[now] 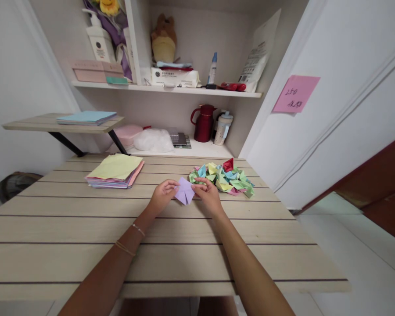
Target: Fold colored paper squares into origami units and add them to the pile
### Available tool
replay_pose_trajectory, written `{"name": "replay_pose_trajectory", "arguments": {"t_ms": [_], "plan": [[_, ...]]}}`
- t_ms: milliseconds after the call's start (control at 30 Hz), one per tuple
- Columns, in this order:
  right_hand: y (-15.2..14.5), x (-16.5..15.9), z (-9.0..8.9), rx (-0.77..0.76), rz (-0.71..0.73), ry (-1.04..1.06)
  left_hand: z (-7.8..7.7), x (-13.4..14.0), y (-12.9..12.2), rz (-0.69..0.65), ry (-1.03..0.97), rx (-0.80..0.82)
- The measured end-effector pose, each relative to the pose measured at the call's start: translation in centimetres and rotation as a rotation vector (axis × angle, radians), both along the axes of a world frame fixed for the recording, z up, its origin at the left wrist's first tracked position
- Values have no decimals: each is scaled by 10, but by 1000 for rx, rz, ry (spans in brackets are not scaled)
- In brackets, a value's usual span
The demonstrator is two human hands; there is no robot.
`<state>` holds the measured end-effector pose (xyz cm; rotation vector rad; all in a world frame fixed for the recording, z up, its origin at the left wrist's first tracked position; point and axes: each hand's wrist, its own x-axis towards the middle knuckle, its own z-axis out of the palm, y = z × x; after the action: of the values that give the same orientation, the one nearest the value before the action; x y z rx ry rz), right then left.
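A piece of folded purple paper [184,193], roughly diamond-shaped with a split at its lower point, is held between both hands just above the table. My left hand [164,195] pinches its left corner. On the other side, my right hand [208,193] grips the right corner between thumb and fingers. Just beyond and to the right of my right hand lies a pile of small folded paper pieces [222,177] in green, yellow, blue and pink, with a red folded paper boat [228,165] on top.
A stack of coloured paper sheets [116,169] lies left on the slatted table [171,254]. Blue sheets [87,117] rest on a small raised shelf [29,122]. A red jug [204,123] and a pale tumbler [223,128] stand at the back.
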<state>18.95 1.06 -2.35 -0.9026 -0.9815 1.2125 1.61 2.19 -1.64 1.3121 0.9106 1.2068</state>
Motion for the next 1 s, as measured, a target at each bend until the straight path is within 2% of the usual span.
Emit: {"name": "replay_pose_trajectory", "arguments": {"t_ms": [167, 400, 467, 600, 733, 900, 1000], "plan": [[-3, -3, 5, 122, 30, -104, 4, 2, -3, 8, 106, 13], [-12, -14, 6, 314, 158, -402, 5, 4, -7, -112, -140, -262], [-13, -13, 7, 366, 128, -458, 4, 3, -6, -90, -143, -275], [-14, -4, 15, 476, -21, -625, 2, -3, -1, -7, -138, -267], [-15, 6, 23, 632, 38, -877, 3, -7, 2, 76, -167, -265], [-14, 6, 21, 662, 100, -965, 0, -7, 3, 25, -138, -282], [-13, 2, 15, 620, 42, -953, -2, -6, 3, -24, -112, -294]]}}
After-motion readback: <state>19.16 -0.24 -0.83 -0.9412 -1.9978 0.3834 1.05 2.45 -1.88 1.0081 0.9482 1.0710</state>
